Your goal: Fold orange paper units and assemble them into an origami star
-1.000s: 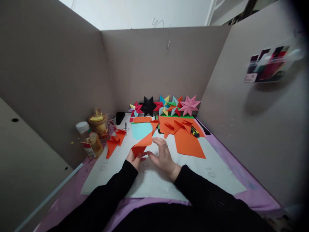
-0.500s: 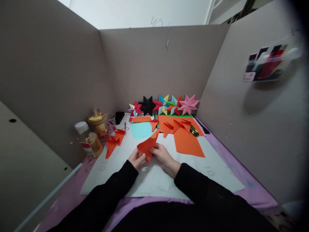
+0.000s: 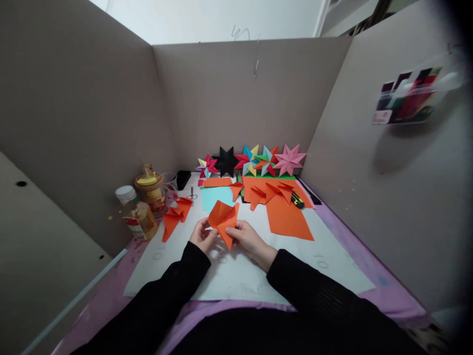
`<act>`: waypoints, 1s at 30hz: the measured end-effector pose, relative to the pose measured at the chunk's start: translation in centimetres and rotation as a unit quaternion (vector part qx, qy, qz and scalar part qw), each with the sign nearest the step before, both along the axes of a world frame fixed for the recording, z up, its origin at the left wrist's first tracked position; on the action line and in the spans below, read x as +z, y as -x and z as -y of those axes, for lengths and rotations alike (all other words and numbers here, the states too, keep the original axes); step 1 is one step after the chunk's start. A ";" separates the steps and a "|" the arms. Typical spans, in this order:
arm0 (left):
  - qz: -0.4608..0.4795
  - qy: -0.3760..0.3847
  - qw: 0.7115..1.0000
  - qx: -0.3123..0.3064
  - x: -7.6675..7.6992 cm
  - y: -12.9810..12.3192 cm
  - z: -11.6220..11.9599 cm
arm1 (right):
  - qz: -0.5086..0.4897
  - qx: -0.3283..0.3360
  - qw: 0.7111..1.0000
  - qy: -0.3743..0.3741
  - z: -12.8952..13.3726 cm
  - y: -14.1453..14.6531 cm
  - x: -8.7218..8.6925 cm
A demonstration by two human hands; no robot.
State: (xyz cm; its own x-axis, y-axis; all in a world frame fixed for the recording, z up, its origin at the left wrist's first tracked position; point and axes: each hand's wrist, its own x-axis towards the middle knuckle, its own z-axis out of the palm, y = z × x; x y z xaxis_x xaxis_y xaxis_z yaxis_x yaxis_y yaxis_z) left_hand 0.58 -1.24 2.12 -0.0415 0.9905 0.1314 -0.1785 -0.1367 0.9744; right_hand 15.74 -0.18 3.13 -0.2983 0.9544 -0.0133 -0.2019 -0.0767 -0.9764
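Observation:
A creased sheet of orange paper, partly folded with a point toward me, is held between both hands above the white table sheet. My left hand pinches its left side, thumb in front. My right hand grips the lower right edge, thumb on the near face; its other fingers are partly hidden behind. Folded orange pieces lie to the left, and more folded orange pieces rest farther back. Flat orange paper lies to the right of my right hand.
Finished paper stars stand along the back panel. A glue bottle, a brown jar and a clear cup stand at left, near small scissors. A yellow-black cutter lies at right. Light-blue paper lies behind my hands.
The orange paper has opened out and turned, so its creased inner face shows with the point downward. My left hand has shifted slightly up and left; my right hand stays nearly in place.

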 end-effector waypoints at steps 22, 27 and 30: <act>0.092 0.093 0.991 0.032 -1.3 1.6 -2.1 | -0.073 0.070 0.995 0.011 0.5 -0.3 0.4; 0.099 0.085 0.991 0.042 -1.5 1.6 -2.2 | -0.088 0.069 0.994 0.008 0.0 -0.4 -0.1; 0.078 0.074 0.993 0.055 -1.9 1.5 -2.2 | -0.079 0.086 0.993 0.001 0.0 -0.2 -0.4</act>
State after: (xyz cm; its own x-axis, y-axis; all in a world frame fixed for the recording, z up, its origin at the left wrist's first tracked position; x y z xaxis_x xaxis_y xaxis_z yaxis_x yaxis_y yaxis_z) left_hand -0.88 0.97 0.22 -0.1579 0.9870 -0.0313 -0.3204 -0.0212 0.9471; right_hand 15.90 -0.19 2.73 -0.4557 0.8891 0.0442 -0.3356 -0.1256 -0.9336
